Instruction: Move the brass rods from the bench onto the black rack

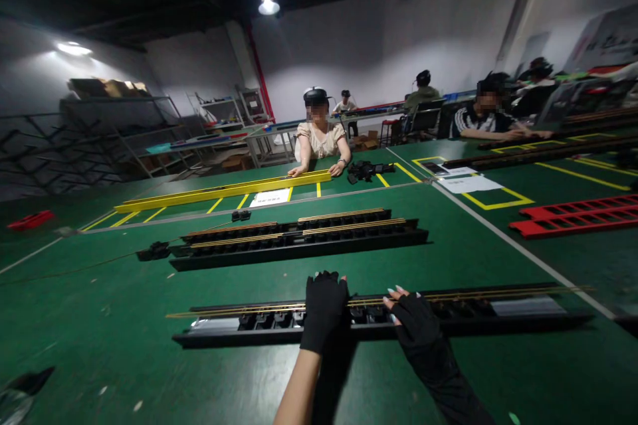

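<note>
In front of me a long black channel rail lies across the table, with a row of black blocks inside it. Thin brass-coloured rods run along its top and stick out past both ends. My left hand, in a black fingerless glove, is closed over the middle of the rail, its fingertips curled towards the far side and mostly hidden. To its right, my right hand, gloved alike, rests over the rail with fingers apart, their tips touching or close to the rods.
Beyond lie similar black rails with rods and small black parts. Across the table a person holds a yellow rail. Red rails are at the right, white sheets nearer the back. Another person works there.
</note>
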Motion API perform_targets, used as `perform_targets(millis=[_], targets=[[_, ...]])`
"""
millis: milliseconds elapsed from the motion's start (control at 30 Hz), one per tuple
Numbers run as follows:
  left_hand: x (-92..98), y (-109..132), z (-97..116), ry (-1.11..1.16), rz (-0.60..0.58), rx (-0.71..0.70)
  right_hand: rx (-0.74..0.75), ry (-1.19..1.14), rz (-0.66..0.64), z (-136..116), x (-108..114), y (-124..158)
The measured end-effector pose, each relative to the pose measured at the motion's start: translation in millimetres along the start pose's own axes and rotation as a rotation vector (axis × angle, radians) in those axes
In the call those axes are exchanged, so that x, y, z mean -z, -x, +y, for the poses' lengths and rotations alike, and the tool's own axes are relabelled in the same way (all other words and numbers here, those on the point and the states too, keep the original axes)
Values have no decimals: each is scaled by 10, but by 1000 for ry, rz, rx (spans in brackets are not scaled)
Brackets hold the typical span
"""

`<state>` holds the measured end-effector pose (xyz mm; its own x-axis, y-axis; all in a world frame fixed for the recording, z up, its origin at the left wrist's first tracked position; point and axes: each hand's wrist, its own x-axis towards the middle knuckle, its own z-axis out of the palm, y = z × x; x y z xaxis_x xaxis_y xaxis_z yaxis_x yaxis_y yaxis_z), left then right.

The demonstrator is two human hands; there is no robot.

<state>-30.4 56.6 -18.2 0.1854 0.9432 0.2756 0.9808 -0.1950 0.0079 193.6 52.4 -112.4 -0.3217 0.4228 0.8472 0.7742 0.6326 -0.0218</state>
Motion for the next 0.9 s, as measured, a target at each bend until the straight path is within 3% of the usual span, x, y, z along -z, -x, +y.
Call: perform_targets(millis=[133,233,433,533,700,900], targets=[[17,65,-32,5,-49,-68,36,33,-26,24,40,6],[11,58,-45,3,-62,-67,17,60,-141,-58,145,-51],[52,45,-58,28,-106,-56,56,188,-292,-410,276,-455],[66,43,-75,61,-117,-55,93,169,-347,-558,168,-664],[16,-42,-92,99,-236,4,10,76,-426,-696,-135,-869],[7,-126,-67,152,-307,71,-153,-20,-705,-764,-286,-905]])
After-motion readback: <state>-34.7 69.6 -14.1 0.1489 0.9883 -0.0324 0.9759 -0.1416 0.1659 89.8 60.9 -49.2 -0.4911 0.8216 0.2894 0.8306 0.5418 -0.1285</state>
